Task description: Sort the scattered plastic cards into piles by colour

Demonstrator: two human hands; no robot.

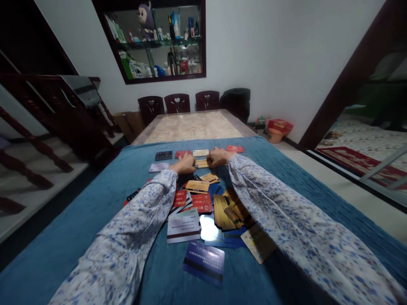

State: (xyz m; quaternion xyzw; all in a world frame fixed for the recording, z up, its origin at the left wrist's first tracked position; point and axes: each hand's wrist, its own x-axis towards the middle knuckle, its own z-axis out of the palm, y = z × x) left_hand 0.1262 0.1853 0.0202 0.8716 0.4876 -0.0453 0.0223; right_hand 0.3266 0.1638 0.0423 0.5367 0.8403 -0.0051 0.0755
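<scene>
Both my arms in flowered sleeves reach out over a blue cloth (pixel 79 228). My left hand (pixel 185 164) and my right hand (pixel 219 157) meet on a gold card (pixel 202 163), fingers curled and pinching it from either side. Beyond them lies a row of cards: a black one (pixel 163 155), a red one (pixel 182 153), a pale one (pixel 200 152) and another red one (pixel 235 148). Closer to me, between my forearms, spreads a loose heap of cards (pixel 203 207) in gold, red, blue and white.
The cloth covers the near part of a long marble-topped table (pixel 190 126). Dark wooden chairs (pixel 177 103) stand at its far end. A wall cabinet (pixel 159 40) holds bottles and a toy. A staircase is on the left, a doorway on the right.
</scene>
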